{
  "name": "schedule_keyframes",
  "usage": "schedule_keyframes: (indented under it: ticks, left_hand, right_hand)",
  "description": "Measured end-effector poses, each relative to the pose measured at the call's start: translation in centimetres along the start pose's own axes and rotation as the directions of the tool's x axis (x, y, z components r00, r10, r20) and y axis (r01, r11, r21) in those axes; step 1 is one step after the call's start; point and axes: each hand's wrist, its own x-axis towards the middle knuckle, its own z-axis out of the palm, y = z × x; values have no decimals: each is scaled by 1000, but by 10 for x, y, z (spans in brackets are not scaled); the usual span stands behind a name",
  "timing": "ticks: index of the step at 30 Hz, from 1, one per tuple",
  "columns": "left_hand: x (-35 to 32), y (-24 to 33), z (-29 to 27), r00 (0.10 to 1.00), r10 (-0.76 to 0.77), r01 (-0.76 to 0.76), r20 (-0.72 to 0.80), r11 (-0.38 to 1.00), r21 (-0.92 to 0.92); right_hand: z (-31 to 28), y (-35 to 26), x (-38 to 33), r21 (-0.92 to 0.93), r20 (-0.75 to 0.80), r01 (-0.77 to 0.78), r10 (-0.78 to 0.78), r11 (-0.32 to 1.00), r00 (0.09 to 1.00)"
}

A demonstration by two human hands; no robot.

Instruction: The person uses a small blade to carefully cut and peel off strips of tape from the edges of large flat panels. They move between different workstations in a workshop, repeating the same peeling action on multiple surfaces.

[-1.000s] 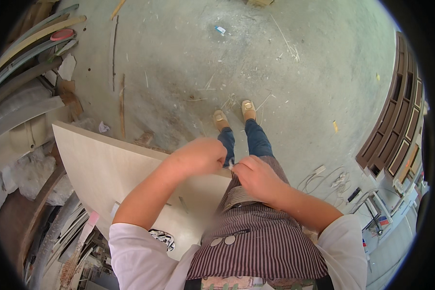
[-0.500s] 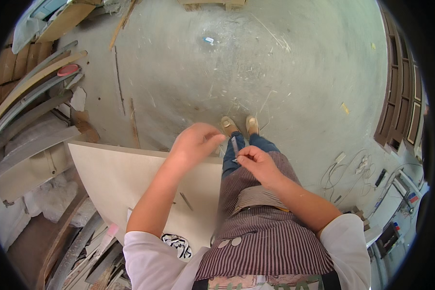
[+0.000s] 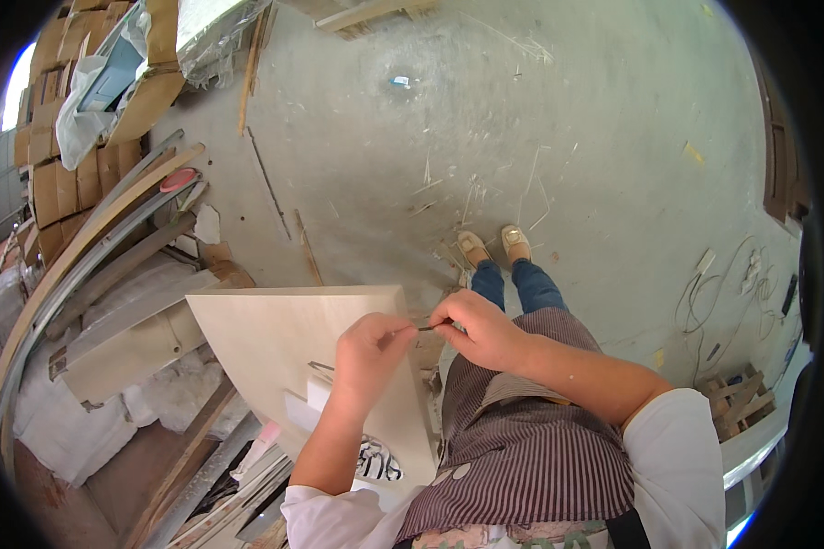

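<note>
A thin dark strip, too small to name more exactly, spans the narrow gap between my two hands. My left hand pinches its left end with fingers closed. At the other end my right hand grips it between thumb and fingertips. Both hands are held over the right edge of a pale board, in front of my striped apron. White paper lies on the board beside my left forearm. A black-and-white striped cloth shows below it, partly covered by my arm.
Long curved strips, wrapped bundles and offcuts pile up at the left. Cardboard boxes are stacked at the far left. Loose cables and a wooden pallet piece lie on the floor at the right. Scraps litter the concrete floor.
My hands have come together; the left moved down and right, and both now hold the thin strip. The view has turned, and the white paper on the board shows more.
</note>
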Motion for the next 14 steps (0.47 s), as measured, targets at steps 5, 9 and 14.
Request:
schedule_keyframes:
  ticks: [5, 9, 14]
  left_hand:
    - [10, 8, -7, 983, 173, -154, -52, 953, 259]
    - [52, 21, -24, 979, 190, -204, 75, 874, 441]
    - [106, 24, -15, 934, -66, -159, 351, 802, 575]
  right_hand:
    - [0, 32, -10, -251, 128, 77, -45, 965, 991]
    - [0, 60, -21, -449, -121, -95, 45, 889, 992]
    - [21, 55, 8, 354, -81, -350, 401, 867, 912]
